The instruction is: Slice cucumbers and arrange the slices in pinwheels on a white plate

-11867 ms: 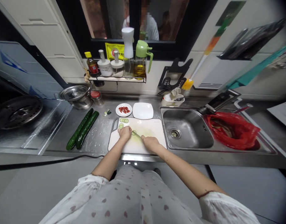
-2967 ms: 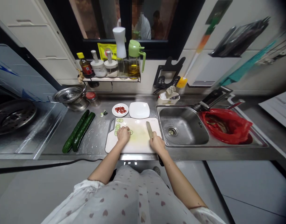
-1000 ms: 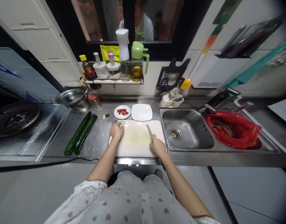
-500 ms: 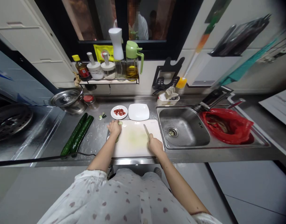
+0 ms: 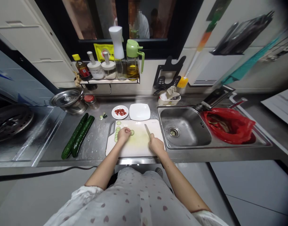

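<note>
A white cutting board (image 5: 139, 147) lies on the steel counter in front of me. My left hand (image 5: 123, 135) rests curled on the board, fingers closed over a cucumber piece whose cut end (image 5: 132, 132) shows at my fingertips. Several cucumber slices (image 5: 116, 133) lie in a line along the board's left edge. My right hand (image 5: 155, 145) grips a knife (image 5: 147, 131), its blade pointing away from me over the right part of the board, apart from the cucumber.
Two whole cucumbers (image 5: 78, 135) lie left of the board. A small dish of red chilli (image 5: 120, 112) and a white square plate (image 5: 139, 111) sit behind it. The sink (image 5: 184, 130) is right, with a red bag (image 5: 228, 125). A steel pot (image 5: 70, 101) stands back left.
My left hand came back from the board's top-left corner toward the middle, and a line of slices now shows at the left edge. The knife hand has hardly moved.
</note>
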The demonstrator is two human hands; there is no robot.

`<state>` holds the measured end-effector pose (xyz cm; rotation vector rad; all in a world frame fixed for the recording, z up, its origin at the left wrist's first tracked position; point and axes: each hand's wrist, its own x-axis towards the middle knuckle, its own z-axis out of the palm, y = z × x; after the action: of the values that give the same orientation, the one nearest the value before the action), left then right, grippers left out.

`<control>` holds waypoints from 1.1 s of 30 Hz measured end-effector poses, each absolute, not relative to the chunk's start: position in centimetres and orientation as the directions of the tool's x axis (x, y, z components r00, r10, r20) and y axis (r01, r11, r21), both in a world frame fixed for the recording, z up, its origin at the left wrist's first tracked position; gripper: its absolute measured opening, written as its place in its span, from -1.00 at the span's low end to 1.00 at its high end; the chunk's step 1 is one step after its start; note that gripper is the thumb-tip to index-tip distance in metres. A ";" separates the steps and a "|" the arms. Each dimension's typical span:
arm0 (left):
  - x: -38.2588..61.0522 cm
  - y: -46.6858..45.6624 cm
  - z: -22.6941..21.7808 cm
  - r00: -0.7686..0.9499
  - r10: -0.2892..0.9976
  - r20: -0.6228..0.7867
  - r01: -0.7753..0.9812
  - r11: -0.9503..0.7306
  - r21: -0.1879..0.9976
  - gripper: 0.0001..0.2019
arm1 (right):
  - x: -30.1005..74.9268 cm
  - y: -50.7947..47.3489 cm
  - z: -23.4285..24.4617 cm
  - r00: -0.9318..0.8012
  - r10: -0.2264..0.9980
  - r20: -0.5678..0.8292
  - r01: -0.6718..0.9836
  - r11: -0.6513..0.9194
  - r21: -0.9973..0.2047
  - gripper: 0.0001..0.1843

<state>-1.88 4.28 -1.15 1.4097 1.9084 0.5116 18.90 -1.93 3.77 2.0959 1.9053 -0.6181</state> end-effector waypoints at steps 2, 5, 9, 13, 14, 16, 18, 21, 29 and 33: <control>-1.3 3.5 -1.6 -0.136 0.939 -0.317 0.659 0.325 0.679 -0.86 | 18.9 -1.9 3.8 0.062 0.883 -0.465 0.988 -0.122 -0.099 -0.57; -1.0 2.7 -1.8 -0.115 0.939 -0.325 0.688 0.311 0.656 -0.88 | 18.9 -2.0 3.9 0.060 0.884 -0.463 0.988 -0.119 -0.100 -0.56; -1.1 2.4 -1.6 -0.119 0.941 -0.316 0.748 0.294 0.594 -0.88 | 19.0 -2.0 4.2 0.041 0.887 -0.461 0.989 -0.100 -0.105 -0.57; -1.1 2.4 -1.5 -0.127 0.952 -0.278 0.793 0.266 0.549 -0.87 | 19.2 -1.9 4.6 0.018 0.885 -0.464 0.992 -0.073 -0.101 -0.58; -1.1 2.3 -1.6 -0.127 0.955 -0.270 0.806 0.257 0.532 -0.86 | 19.3 -2.0 4.7 0.013 0.886 -0.464 0.993 -0.066 -0.099 -0.58; -1.1 2.3 -1.6 -0.125 0.957 -0.262 0.830 0.245 0.502 -0.84 | 19.3 -2.4 4.9 0.004 0.888 -0.460 0.994 -0.054 -0.096 -0.60; -1.1 2.4 -1.6 -0.121 0.956 -0.266 0.844 0.241 0.480 -0.82 | 19.2 -3.2 4.9 -0.027 0.894 -0.448 0.994 -0.023 -0.104 -0.64; -1.0 2.5 -1.5 -0.118 0.954 -0.276 0.872 0.232 0.430 -0.82 | 18.9 -4.7 5.0 -0.136 0.893 -0.428 0.987 0.086 -0.135 -0.71; -0.8 3.0 -1.0 -0.123 0.945 -0.304 0.916 0.226 0.332 -0.81 | 17.8 -6.1 5.2 -0.268 0.847 -0.458 0.963 0.241 -0.119 -0.72; -0.8 3.0 -1.0 -0.130 0.943 -0.305 0.914 0.233 0.332 -0.80 | 17.5 -5.9 5.0 -0.274 0.852 -0.447 0.962 0.253 -0.107 -0.71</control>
<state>-0.79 3.02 -0.97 1.7014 2.0665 0.0883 17.47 -5.94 5.01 1.6751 2.2313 -0.5224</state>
